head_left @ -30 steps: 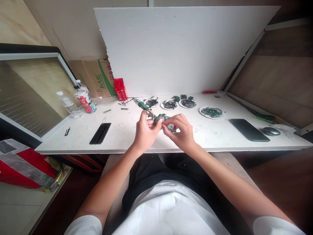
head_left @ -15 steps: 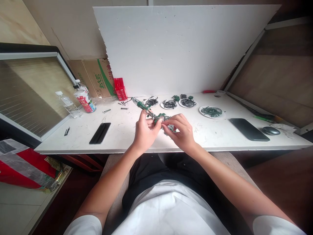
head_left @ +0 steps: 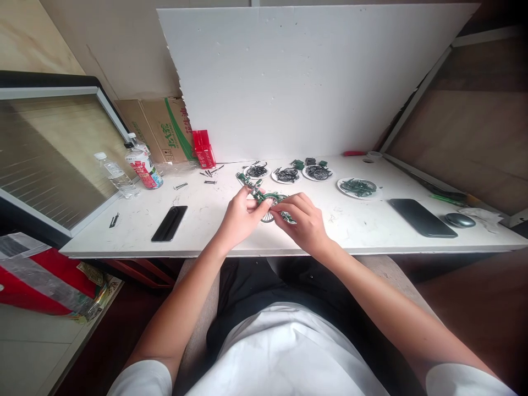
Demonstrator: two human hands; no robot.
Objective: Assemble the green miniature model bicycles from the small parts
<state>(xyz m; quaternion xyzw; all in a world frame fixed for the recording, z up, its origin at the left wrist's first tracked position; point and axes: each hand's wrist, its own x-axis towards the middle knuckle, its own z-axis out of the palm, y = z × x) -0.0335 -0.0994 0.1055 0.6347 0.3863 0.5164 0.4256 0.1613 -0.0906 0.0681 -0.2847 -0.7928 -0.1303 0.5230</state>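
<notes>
A small green model bicycle with thin spoked wheels is between my hands, just above the front part of the white table. My left hand is closed around its frame, thumb on the near side. My right hand pinches with thumb and forefinger at the spoked wheel; whether a small part is between those fingertips cannot be made out. Behind the hands lie black parts, more black parts and spoked black wheels, each on a white dish. Fingers hide much of the model's middle.
Green parts fill a dish at right. A black phone lies left, a dark flat slab and a mouse right. Bottles, a red box and small loose pieces are at the left back.
The model has turned in my hands, so a spoked wheel now shows below my left thumb and its upper left end looks shorter. My right hand stays pinched at the same place.
</notes>
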